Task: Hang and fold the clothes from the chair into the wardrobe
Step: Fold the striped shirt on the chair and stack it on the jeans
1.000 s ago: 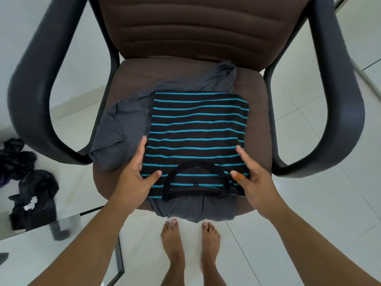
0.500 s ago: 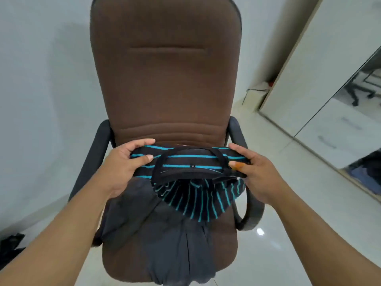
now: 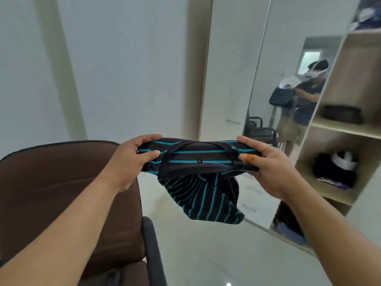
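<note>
A folded black shirt with turquoise stripes (image 3: 201, 159) is held up in the air between both hands, its lower fold sagging beneath. My left hand (image 3: 132, 159) grips its left edge, thumb on top. At the shirt's right edge my right hand (image 3: 266, 168) grips the same way. The brown chair (image 3: 61, 193) stands at lower left, behind my left arm. The open wardrobe (image 3: 348, 126) is at the right, with folded dark clothes on its shelves.
A tall mirror door (image 3: 274, 100) beside the shelves reflects a person holding the shirt. White wardrobe panels and a pale wall fill the background. Glossy white floor tiles (image 3: 226, 254) lie below. The chair's dark armrest (image 3: 152, 250) juts up near the bottom centre.
The striped shirt was lifted off the chair seat with both hands. The view has swung up and right from the chair toward the wardrobe.
</note>
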